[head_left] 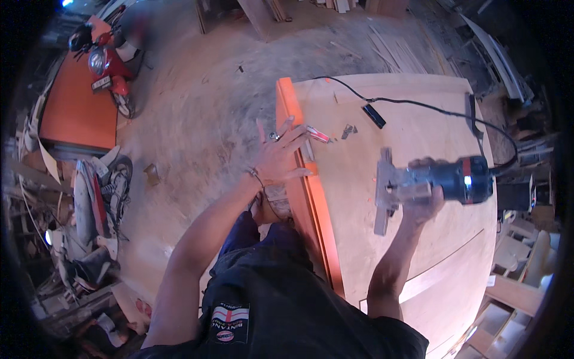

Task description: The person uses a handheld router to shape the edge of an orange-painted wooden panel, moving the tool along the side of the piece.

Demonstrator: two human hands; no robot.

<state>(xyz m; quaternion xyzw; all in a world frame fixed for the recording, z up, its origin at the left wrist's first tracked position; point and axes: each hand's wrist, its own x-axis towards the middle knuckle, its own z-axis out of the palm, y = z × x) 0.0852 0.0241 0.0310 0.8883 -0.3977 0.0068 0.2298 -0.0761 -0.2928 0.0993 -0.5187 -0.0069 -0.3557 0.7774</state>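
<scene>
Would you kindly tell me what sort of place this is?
Probably a woodworking shop: the right hand holds a corded power tool over a wooden board, and wood strips lie on the floor.

Near fisheye head view, steeply downward over the jigsaw

The person wears a black short-sleeved shirt with a rectangular print of pale and red stripes, white lettering and a reddish oval. Dark blue trousers show below. The left hand bears a chunky ring, its wrist a thin, dark bracelet.
</scene>
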